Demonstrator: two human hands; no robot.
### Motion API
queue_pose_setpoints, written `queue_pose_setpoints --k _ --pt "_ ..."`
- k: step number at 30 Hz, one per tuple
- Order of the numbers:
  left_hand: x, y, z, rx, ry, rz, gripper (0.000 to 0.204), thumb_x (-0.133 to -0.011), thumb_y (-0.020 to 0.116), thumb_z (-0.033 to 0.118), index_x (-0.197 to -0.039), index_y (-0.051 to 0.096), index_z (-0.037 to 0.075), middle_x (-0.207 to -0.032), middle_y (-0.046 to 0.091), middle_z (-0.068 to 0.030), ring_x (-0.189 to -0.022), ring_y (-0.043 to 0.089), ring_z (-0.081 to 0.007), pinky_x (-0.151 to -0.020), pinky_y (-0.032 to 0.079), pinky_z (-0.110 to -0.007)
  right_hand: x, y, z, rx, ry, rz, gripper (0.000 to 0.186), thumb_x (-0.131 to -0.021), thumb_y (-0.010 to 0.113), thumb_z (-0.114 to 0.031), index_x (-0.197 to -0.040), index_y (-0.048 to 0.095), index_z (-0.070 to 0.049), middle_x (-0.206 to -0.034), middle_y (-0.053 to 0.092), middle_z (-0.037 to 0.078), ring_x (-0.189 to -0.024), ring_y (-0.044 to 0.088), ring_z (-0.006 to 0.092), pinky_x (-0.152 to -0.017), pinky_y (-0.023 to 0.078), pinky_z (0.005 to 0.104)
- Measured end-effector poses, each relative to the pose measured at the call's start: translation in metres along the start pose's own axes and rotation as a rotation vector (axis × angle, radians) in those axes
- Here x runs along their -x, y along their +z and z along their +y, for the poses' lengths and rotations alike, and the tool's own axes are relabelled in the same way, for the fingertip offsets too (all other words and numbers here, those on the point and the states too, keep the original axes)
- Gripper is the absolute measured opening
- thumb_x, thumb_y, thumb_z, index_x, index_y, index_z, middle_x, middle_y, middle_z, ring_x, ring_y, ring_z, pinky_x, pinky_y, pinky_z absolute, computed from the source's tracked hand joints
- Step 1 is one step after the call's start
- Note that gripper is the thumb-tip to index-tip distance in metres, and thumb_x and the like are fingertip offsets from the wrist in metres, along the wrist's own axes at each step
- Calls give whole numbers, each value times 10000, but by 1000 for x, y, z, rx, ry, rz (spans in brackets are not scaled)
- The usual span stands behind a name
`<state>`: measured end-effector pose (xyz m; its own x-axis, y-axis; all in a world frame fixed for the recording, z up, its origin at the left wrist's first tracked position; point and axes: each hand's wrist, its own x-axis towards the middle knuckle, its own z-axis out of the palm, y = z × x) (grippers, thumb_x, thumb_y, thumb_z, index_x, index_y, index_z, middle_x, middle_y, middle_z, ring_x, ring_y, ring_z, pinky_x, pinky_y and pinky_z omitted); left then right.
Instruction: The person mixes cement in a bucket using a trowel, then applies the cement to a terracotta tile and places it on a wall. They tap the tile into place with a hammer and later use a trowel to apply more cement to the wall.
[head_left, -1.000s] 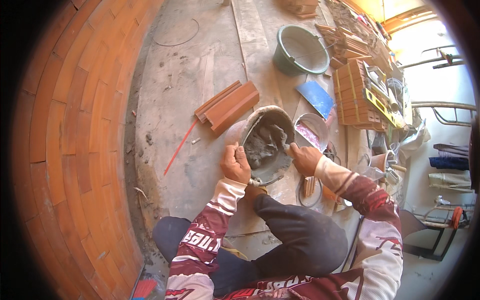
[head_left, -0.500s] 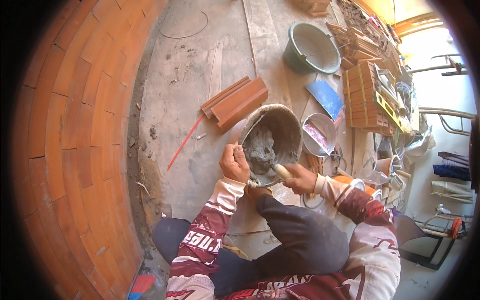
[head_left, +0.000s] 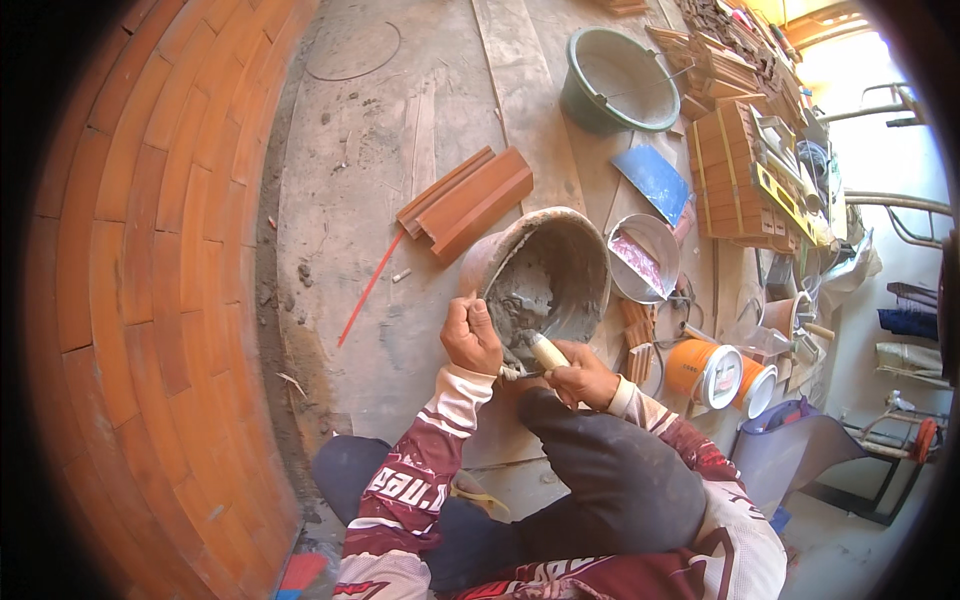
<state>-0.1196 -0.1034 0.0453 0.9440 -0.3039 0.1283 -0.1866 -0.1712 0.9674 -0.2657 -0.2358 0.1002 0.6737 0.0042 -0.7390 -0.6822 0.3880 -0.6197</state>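
Note:
A mortar-smeared bucket (head_left: 482,264) tilts in front of me, its mouth turned partly toward me. Wet grey mortar (head_left: 520,292) coats its inside and gathers along the lower left. My left hand (head_left: 472,336) is closed on the bucket's left rim. In my right hand (head_left: 584,377), the pale handle of a trowel (head_left: 547,350) is gripped at the near side of the mouth. The trowel's blade is hidden in the mortar, apart from the neck by the handle.
Terracotta pieces (head_left: 480,205) and a red strip (head_left: 372,287) lie to the left. A brick wall (head_left: 150,300) stands beyond. Rightward are a green tub (head_left: 590,105), a blue sheet (head_left: 652,182), a white pail (head_left: 665,245), stacked bricks (head_left: 722,180) and orange-white buckets (head_left: 700,372).
My right hand has moved slightly left and lower with the trowel. The mortar's surface is broken up and lower. My right forearm has swung down, uncovering the orange-white buckets.

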Motion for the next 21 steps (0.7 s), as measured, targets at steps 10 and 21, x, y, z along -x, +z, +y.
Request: queue_pose_setpoints --k 10,21 --pt "5 3 -3 49 -24 33 194 -989 543 178 -927 573 -4 -752 598 -147 -650 570 -267 -627 478 -366 13 1 -2 -321 -19 -44 484 -882 567 -120 -1332 444 6 -749 573 31 -457 510 94 -384 408 231" --pt "-4 -3 -13 15 -32 106 211 -994 553 184 -916 562 -12 -736 579 -110 -645 528 -195 -614 462 -332 -13 -8 12 -951 -12 -268 415 -910 559 -117 -1292 430 -21 -807 528 56 -515 483 88 -395 384 216"
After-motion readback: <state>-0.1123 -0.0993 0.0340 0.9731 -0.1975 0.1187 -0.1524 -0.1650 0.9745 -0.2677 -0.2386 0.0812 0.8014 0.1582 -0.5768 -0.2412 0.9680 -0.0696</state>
